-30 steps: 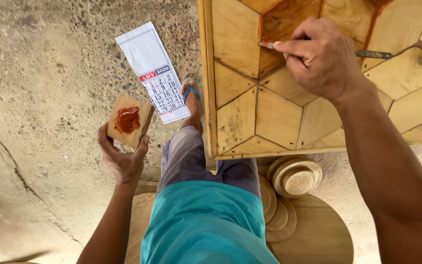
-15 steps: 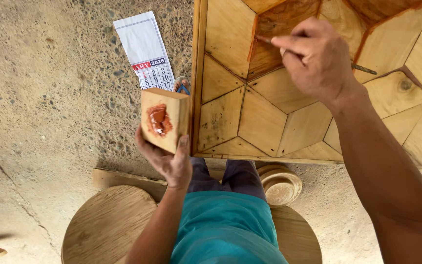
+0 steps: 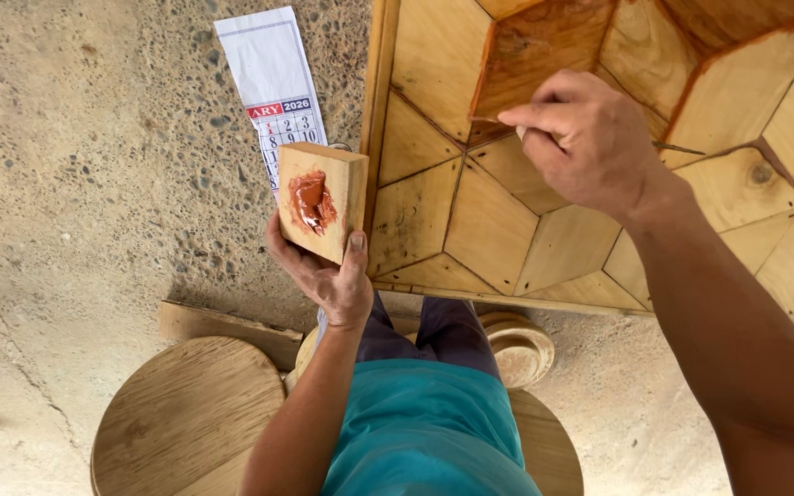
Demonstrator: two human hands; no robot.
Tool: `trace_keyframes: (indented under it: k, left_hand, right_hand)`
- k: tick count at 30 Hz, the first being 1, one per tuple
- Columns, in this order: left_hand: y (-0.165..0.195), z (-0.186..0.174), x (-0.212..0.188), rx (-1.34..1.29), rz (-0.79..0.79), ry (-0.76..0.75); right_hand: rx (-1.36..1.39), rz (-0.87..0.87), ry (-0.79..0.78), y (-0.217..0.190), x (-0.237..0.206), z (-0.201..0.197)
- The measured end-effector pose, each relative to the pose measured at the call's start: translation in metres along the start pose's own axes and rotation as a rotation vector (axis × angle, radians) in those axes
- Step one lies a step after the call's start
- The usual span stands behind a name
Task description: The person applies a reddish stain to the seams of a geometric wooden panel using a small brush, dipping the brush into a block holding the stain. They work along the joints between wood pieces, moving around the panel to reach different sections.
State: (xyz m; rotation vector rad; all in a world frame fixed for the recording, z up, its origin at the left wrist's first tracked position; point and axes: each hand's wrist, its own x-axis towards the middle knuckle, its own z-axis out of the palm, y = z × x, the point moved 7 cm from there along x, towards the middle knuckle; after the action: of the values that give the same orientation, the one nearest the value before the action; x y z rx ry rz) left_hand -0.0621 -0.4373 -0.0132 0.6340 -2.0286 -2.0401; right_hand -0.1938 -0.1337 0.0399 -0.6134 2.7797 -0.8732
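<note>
While left hand (image 3: 328, 276) cradles wooden block (image 3: 322, 197), right hand (image 3: 585, 138) pinches thin tool (image 3: 489, 119)

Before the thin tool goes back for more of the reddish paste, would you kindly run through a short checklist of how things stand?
1. Left hand grips the wooden block firmly: ok.
2. Reddish paste left on the block: ok.
3. Right hand pinches the thin tool: ok.
4. Tool tip on the panel seam: ok.
5. Paste on the tip: cannot tell.
6. Calendar sheet clear of the wooden panel: ok.
</note>
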Motion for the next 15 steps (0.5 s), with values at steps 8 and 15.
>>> trace_keyframes:
  k: [8, 15]
  left_hand:
    - [-0.005, -0.004, -0.003, -0.014, 0.023, -0.007]
    - [-0.007, -0.004, -0.003, -0.010, 0.007, -0.014]
  right_hand:
    - [-0.088, -0.035, 0.010, -0.009, 0.005, -0.006]
    - [-0.092, -0.040, 0.083, -0.016, -0.019, 0.000]
